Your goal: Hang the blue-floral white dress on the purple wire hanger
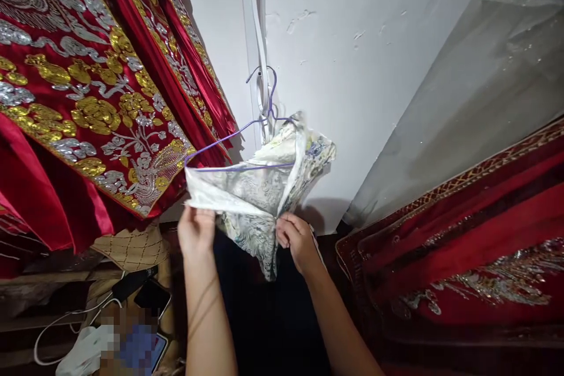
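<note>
A purple wire hanger (227, 140) hangs by its hook at a white vertical strip on the wall. On it is a light patterned garment (259, 188), white with grey, blue and yellow marks. Its right shoulder is over the hanger's right arm, while the left arm of the hanger is mostly bare. My left hand (198, 229) is closed on the garment's white edge at the lower left. With bent fingers, my right hand (297, 241) pinches the garment near the middle of its opening. The cloth stretches between both hands, and its lower part hangs to a point.
Red cloth with gold and silver embroidery (97, 94) hangs at the left. Further red embroidered fabric (467, 258) is at the right, beneath a clear plastic sheet (440, 123). A dark phone (152, 298) and a white cable (37, 341) lie at the lower left.
</note>
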Tool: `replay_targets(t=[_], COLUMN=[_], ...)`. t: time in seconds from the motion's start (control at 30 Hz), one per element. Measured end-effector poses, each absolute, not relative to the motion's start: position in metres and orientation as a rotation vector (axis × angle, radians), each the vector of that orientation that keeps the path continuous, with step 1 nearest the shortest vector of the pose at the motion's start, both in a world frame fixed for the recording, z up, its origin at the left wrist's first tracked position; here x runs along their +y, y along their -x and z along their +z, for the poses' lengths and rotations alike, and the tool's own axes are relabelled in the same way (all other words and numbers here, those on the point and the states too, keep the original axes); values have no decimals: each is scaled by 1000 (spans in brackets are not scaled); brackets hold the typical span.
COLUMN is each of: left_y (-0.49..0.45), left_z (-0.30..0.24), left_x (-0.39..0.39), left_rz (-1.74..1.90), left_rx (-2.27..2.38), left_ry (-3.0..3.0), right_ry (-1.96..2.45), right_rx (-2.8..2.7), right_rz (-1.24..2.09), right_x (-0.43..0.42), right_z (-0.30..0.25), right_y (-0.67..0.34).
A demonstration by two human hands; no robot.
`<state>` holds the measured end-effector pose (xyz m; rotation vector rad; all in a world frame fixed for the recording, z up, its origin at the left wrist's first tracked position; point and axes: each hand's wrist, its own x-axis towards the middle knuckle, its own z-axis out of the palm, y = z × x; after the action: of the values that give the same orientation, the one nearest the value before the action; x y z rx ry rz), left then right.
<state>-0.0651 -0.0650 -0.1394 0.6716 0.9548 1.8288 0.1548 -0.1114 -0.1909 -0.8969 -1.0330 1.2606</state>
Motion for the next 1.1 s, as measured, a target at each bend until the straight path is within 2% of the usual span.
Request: replay_targets(t=[0.1, 0.17, 0.33, 0.43, 0.57, 0.63, 0.7, 0.77, 0.93, 1.0, 1.1], left_y=[28, 7, -17, -28, -36, -31, -19, -6, 21, 34, 65], left_z=[-185, -193, -162, -139, -124, -123, -124, -126, -129, -127, -123], left_x=[-77, -83, -102, -123, -137, -131, -120, -109, -105, -106, -104], left_rz=[1783, 1758, 1673, 1518, 1404, 1450, 1537, 1506, 954, 799, 658], left_rx=[1046, 1038, 924, 872, 915, 1043, 1164, 1172, 1108, 1204, 1372], left_ry=[-553, -582, -983, -1261, -1713, -1775, -1702, -1612, -1823, -1954, -2076], right_ry=[913, 980, 1278, 1220, 856, 751, 747, 718, 722, 839, 1006], right_rx=[-878, -914, -1380, -1323, -1179, -1294, -1549, -1771, -1621, -1450, -1392], right_rz=[1258, 1243, 1283, 1178, 1577, 1684, 1529, 1233, 712, 669, 860], right_x=[-108, -106, -115, -120, -117, -113, -107, -98, -53, -28, 4], right_z=[-200, -204, -198, -183, -158, -145, -132, -117, -78, -73, -81], right_y=[-179, -203, -230, -212, -178, -169, -166, -169, -183, -187, -192])
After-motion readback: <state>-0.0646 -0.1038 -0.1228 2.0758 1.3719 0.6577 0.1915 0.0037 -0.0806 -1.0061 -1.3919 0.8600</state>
